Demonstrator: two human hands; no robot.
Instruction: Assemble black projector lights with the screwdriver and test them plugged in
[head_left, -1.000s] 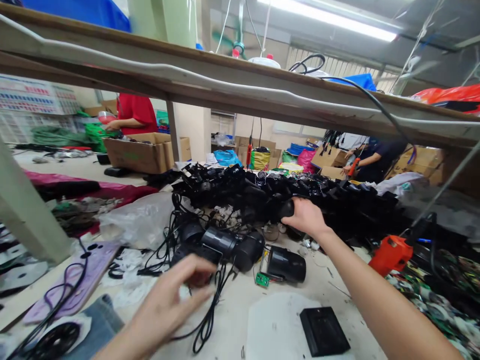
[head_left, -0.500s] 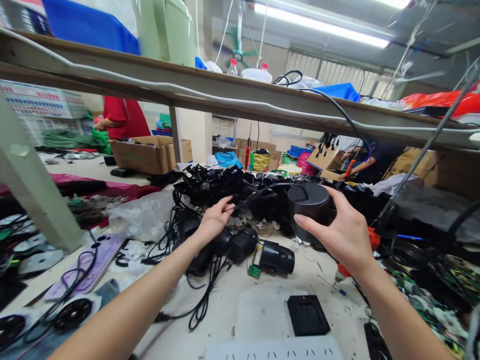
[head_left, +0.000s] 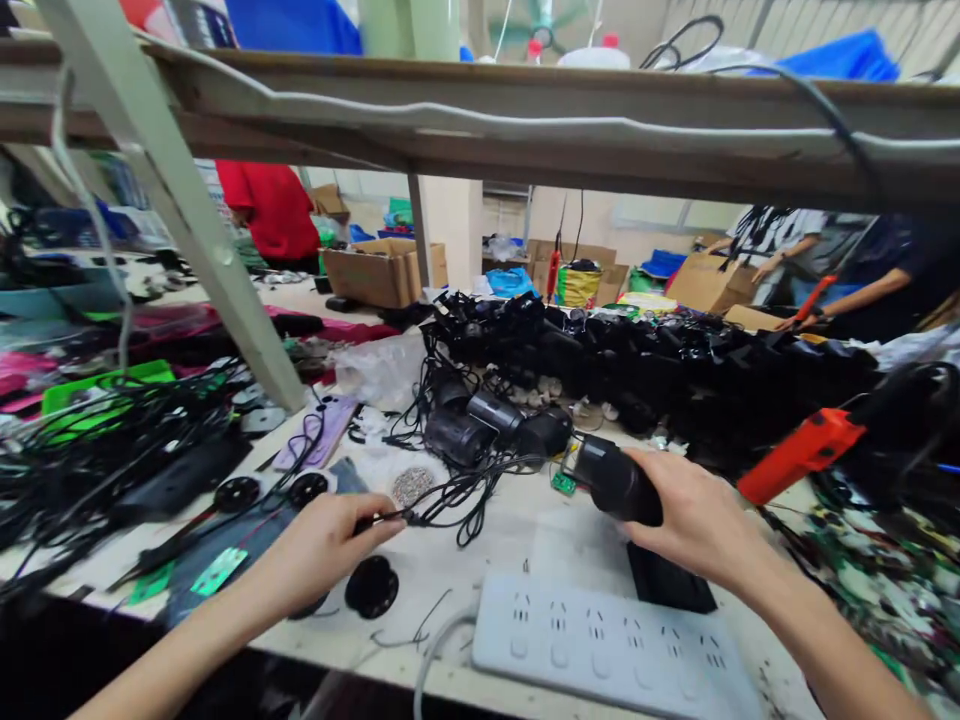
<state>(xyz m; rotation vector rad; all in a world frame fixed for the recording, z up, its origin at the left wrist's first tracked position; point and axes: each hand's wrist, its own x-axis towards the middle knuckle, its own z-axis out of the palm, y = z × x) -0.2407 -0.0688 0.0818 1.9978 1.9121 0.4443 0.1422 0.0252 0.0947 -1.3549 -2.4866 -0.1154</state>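
Far left of the power strip, black cables heap on the table. Farther back on that side, a slanted post meets the shelf, and a person in red stands behind. Beyond the strip lies a mound of black parts; to its right, circuit boards spread.

The table's near edge runs in front of the strip; pale tabletop shows on its left, around a black disc.

Left of the strip, the left hand pinches a black cord, running rightward into loops. Just beyond the strip, the right hand is clamped around a black housing, its long axis slanting from far left to near right, partly merging with another dark cylinder.
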